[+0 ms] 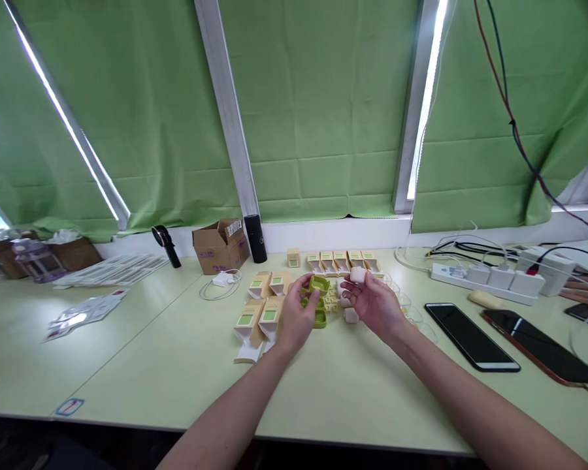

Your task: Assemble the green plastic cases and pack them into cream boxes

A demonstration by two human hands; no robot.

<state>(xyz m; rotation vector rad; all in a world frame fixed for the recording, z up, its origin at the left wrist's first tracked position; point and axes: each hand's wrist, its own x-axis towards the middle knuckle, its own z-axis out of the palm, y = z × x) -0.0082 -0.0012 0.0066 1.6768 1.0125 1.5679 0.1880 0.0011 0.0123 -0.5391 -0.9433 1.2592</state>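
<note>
My left hand (300, 312) is closed around a small, hollow, olive-green case (319, 284), pinched between thumb and fingers. Beneath it on the table lies another green case (319, 319). My right hand (376, 304) grips a pale pinkish-white charger-like block (357, 274) by its fingertips, a little apart from the green case. More pale blocks (351, 316) sit on the table below that hand, partly hidden by it. Between the hands are several small yellow pieces (330, 301). Left of my left hand stand several open cardboard boxes (245, 319) with green windows.
Behind the hands runs a row of small open boxes (340, 261), beside one closed box (293, 258). A brown carton (220, 247), black cylinder (255, 239) and cabled white adapter (223, 279) stand further left. Phones (472, 337) and a power strip (484, 282) lie right.
</note>
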